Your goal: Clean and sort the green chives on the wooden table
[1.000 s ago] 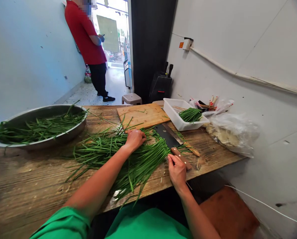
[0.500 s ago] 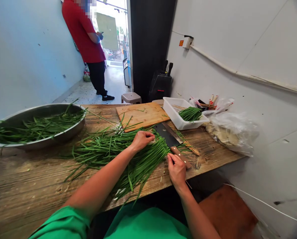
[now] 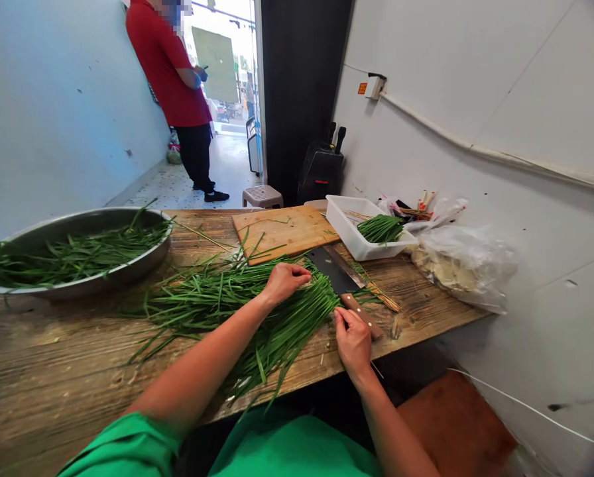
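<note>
A large spread of garlic chives (image 3: 277, 318) lies on the wooden table in front of me, cut ends toward the right. Over its upper right part is my left hand (image 3: 286, 281), thumb and fingers pinched together; what sits between the fingertips is too small to make out. My right hand (image 3: 353, 336) is closed at the chives' cut ends, beside the brown knife handle. A thin skewer (image 3: 377, 369) sticks out from behind that wrist, in line with the pinching fingers. The cleaver (image 3: 333, 268) lies flat just beyond the cut ends, touching neither hand.
A metal basin (image 3: 165, 242) of loose greens stands left. Behind the chives lies a cutting board (image 3: 290, 232). At the right are a white tray (image 3: 364, 249) with bundled chives, several bamboo skewers (image 3: 384, 296) and a plastic bag (image 3: 469, 262). A person in red (image 3: 170, 73) stands near the doorway.
Both hands hold nearly the same place and pinch. The view has shifted very slightly; the chives, cleaver and tray have not visibly moved.
</note>
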The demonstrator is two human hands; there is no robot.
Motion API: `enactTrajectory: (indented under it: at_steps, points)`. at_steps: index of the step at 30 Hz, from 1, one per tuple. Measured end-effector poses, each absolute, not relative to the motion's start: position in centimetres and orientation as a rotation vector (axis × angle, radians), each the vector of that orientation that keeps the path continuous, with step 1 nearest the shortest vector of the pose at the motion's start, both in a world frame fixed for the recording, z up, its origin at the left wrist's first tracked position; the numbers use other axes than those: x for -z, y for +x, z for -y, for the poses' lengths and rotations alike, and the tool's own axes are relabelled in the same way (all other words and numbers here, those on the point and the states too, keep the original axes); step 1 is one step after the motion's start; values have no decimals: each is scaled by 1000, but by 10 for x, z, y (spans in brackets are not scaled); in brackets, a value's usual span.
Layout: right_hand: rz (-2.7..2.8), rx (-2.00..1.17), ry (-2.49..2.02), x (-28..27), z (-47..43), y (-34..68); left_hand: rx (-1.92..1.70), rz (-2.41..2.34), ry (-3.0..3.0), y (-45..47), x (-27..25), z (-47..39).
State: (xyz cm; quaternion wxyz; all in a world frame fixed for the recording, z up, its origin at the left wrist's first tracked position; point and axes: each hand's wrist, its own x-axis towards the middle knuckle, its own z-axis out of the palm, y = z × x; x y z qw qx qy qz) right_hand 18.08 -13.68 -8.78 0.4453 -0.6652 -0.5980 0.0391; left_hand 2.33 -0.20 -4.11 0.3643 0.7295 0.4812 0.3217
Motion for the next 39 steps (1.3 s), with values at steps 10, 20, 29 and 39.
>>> enactTrajectory:
  at_steps: [10,20,29,39]
  points:
    - [1466,-105,-1632,88,138,181,-551,-1020,1917,12,24,0]
    - [1468,-107,-1628,89,138,181,-358,-1537,2645,-9,19,-6]
    - [1476,-102,-1634,88,138,181,-280,-1543,2764,8,30,-5]
    - [1466,-92,-1629,91,136,181,-323,-1512,2910,13,36,-2]
